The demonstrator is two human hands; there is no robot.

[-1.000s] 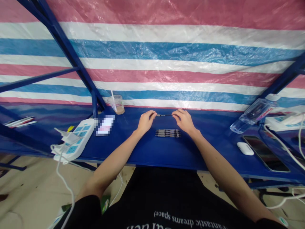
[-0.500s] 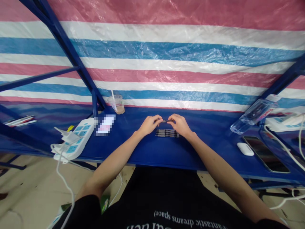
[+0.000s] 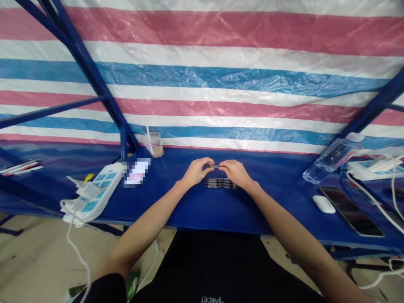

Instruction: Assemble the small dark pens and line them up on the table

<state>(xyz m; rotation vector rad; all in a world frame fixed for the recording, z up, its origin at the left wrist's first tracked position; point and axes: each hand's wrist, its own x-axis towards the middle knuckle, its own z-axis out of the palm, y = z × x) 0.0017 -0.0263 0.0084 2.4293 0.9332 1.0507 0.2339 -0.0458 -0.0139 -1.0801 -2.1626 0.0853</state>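
Between the fingertips of both hands a dark pen with a grey section [image 3: 214, 166] is held level above the table. My left hand [image 3: 198, 170] pinches its left end, thumb and forefinger closed on it. At its right end my right hand [image 3: 236, 172] grips it the same way, and the fingers hide that end. Just below them, several grey and black pens [image 3: 218, 183] lie side by side in a row on the blue table [image 3: 217, 210]. Part of the row's right end is behind my right hand.
To the left stand a power strip [image 3: 109, 185] with a white plug, a blurred phone-like screen [image 3: 137, 171] and a plastic cup with straw [image 3: 154, 145]. On the right are a water bottle [image 3: 331, 159], a white earbud case [image 3: 324, 204] and a dark phone [image 3: 352, 210].
The view has tilted up a little, so everything sits lower in the picture. My fingertips now leave a grey section of the pen showing. The row of pens stays put.
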